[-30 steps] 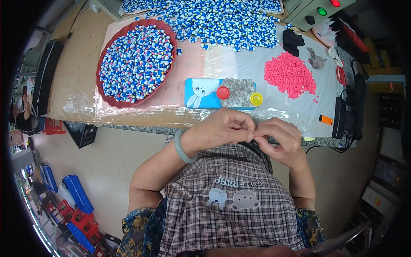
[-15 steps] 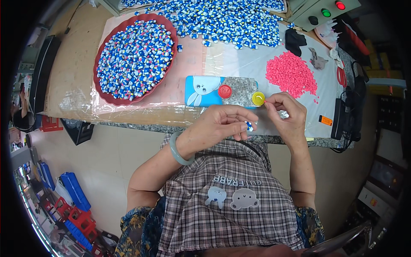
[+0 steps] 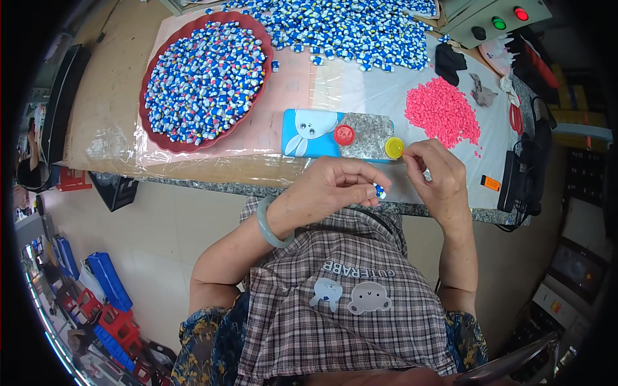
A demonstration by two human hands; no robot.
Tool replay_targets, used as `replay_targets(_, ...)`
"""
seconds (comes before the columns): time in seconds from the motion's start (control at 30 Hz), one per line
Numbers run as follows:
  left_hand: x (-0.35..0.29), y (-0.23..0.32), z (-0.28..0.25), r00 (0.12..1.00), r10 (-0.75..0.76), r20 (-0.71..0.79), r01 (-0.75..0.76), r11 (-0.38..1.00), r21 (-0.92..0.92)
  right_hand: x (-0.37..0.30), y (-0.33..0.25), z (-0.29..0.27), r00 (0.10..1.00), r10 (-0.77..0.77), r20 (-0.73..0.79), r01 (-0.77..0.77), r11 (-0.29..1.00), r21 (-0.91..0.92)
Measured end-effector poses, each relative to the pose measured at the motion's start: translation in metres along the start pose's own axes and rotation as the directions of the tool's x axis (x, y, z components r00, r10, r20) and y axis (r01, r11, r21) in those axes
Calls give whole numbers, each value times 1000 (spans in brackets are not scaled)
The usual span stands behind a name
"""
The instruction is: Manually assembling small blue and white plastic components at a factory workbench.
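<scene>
Between thumb and fingertips, my left hand pinches a small blue-and-white plastic piece. My right hand is closed in a pinch beside a small round yellow dish; anything between its fingertips is too small to make out. The yellow dish sits on the right end of a flat rectangular pad, part grey and speckled, part blue with a rabbit picture. A small round red dish stands on the pad's middle. Both hands are just at the near side of the pad, apart from each other.
A scalloped red basin full of blue-and-white pieces stands at the left. More such pieces are heaped at the back. Small pink pieces lie piled at the right, near a black cloth and a control box with lit buttons.
The blue-and-white piece is turned a little in my left fingertips. My right hand stays pinched beside the yellow dish. The whole view has shifted slightly.
</scene>
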State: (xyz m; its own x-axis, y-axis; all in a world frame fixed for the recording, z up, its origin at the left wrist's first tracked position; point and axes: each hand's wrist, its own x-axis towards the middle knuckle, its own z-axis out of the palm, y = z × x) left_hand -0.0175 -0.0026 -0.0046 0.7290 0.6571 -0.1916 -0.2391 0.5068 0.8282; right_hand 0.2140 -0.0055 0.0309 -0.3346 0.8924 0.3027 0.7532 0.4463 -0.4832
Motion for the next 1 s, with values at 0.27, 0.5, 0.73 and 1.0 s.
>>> replay_targets(0.27, -1, 5, 2, 999, -33, 11, 33, 999, -5, 3, -3, -5, 1000, -22, 23, 22, 1000, -11)
replay_targets(0.5, -2, 9, 11, 989, 59, -132, -63, 998, -21, -10, -6, -8, 963, 265, 49, -258, 852, 456)
replay_targets(0.73, 1, 5, 17, 971, 129, -200, -133, 991, -4, -18, -22, -7, 923, 362, 130, -337, 600, 725)
replay_targets(1.0, 2, 1, 19, 944, 258, -206, -226, 960, 167, -19, -33, -1, 975, 221, 15, -197, 834, 515)
